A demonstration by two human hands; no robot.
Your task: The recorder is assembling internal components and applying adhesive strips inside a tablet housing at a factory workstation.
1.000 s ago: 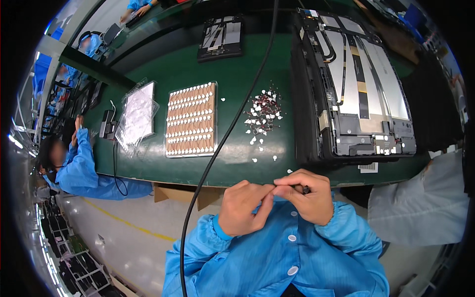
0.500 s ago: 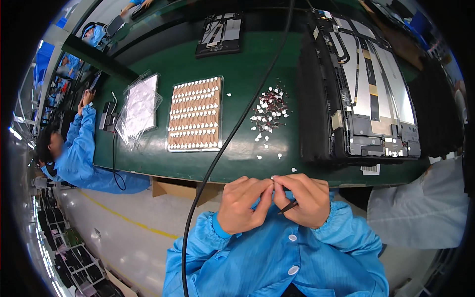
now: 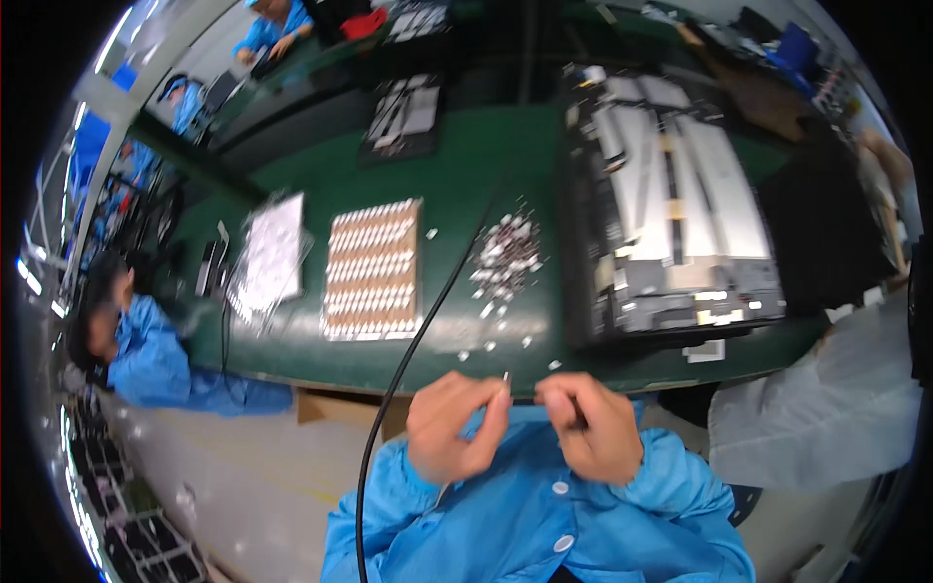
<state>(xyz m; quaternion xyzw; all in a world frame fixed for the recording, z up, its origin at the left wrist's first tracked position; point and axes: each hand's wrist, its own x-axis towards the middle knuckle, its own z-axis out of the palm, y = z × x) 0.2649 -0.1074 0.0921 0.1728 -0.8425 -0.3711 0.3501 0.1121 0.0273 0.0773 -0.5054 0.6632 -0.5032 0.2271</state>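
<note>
In front of my chest, above the table's near edge, my hands are slightly apart. My left hand is closed in a pinch, with a tiny pale part sticking up from its fingertips. My right hand is curled, thumb and forefinger together; a dark, thin tool shows partly among its fingers, too blurred to name. Beyond them, on the green table, lies a pile of small white parts with dark reddish wires. A few loose white pieces lie closer to my hands.
A tray with rows of white pieces on brown backing lies left of the pile, beside clear plastic sheets. On the right stands a stack of opened black flat devices; another lies far back. A black cable crosses the view. Co-workers sit at left.
My hands have come apart; they were fingertip to fingertip. The pale part now shows at my left fingertips. The whole view has shifted and blurred.
</note>
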